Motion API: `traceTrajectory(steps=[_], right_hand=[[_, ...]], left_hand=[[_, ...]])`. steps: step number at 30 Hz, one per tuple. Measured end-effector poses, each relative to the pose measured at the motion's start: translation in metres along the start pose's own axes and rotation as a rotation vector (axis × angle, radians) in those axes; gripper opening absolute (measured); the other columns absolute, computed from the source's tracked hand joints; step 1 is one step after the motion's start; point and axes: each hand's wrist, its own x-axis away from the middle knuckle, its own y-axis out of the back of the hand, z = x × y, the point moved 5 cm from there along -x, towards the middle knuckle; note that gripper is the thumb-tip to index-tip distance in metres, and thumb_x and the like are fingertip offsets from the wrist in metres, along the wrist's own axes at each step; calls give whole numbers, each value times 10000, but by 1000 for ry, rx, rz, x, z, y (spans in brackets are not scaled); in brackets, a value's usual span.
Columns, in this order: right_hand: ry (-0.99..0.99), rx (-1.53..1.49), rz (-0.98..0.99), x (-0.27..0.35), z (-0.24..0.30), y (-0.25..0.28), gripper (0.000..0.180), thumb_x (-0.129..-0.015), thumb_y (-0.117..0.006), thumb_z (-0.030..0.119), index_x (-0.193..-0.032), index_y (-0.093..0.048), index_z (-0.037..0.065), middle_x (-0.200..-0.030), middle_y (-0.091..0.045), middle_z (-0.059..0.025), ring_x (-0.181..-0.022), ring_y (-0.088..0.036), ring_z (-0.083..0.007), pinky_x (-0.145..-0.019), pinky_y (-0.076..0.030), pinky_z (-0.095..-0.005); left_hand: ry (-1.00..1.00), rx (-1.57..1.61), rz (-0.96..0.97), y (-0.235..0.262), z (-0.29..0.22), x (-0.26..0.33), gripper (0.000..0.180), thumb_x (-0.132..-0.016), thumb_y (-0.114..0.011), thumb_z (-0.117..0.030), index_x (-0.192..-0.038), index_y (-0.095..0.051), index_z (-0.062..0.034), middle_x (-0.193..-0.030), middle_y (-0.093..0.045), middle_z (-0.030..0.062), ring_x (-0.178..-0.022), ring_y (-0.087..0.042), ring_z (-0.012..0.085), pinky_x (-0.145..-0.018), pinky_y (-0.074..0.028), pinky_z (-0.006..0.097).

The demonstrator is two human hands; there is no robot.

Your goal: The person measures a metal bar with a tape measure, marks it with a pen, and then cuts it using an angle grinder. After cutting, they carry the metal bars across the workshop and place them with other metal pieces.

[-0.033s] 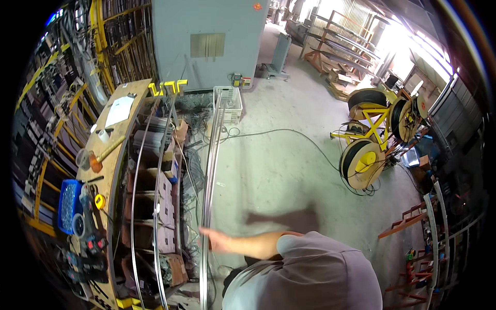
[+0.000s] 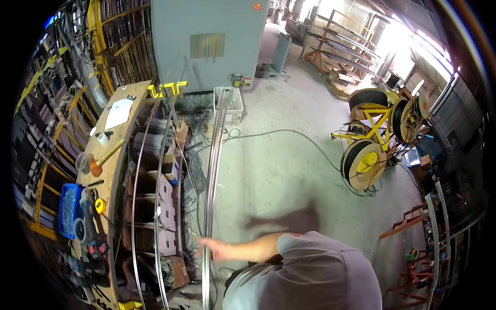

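Right at the fingers [image 2: 205, 243]: long metal rods [image 2: 213, 170].

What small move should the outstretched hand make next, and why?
Probably close the fingers around the long metal bars. The hand reaches out flat, fingers extended, right at the bundle beside the workbench, and does not yet appear to grip it.

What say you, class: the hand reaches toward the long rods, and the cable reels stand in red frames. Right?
Not quite. The head view shows the reels in yellow frames, not red. The hand does reach toward the rods.
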Motion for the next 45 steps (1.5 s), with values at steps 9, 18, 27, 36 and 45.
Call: traceTrajectory(steps=[9,18,27,36,45], right_hand=[[87,-154,-17,-40,350,88,422,-953,-625,404,-683,-376,197,-570,-340,42,-464,-336,-134,-469,-320,-327],[673,299,28,9,867,311,362,-1024,-412,342,-1175,-578,58,-1069,-604,-110,-898,-606,-220,-787,-533,-383],[847,1087,-98,9,744,111,636,-856,-742,397,-1237,-547,-74,-1147,-638,-159,-903,-637,-225,-686,-538,-393],[675,1141,2,-39,654,77,579,-882,-684,393,-1219,-553,-60,-1124,-629,-156,-901,-626,-229,-707,-533,-392],[615,1191,39,-49,617,69,529,-909,-627,389,-1200,-559,-47,-1101,-621,-153,-900,-614,-233,-728,-527,-390]], left_hand=[[-61,266,-159,-119,55,-80,553,-927,-571,-342,-1332,-497,26,-1359,-547,188,-1209,-557,339,-1040,-441,506],[-347,790,-433,-129,116,55,574,-938,-554,-396,-1342,-503,9,-1392,-535,180,-1242,-539,343,-1065,-420,531],[-341,1057,-609,-268,168,102,242,-941,-532,-234,-1047,-575,-21,-903,-640,142,-849,-641,317,-817,-552,463],[-334,1274,-597,-321,140,119,177,-918,-562,-196,-814,-468,-88,-671,-456,63,-570,-444,210,-532,-437,370],[-305,1275,-557,-344,162,160,236,-940,-543,-202,-747,-433,-119,-646,-402,38,-591,-405,197,-582,-406,372]])
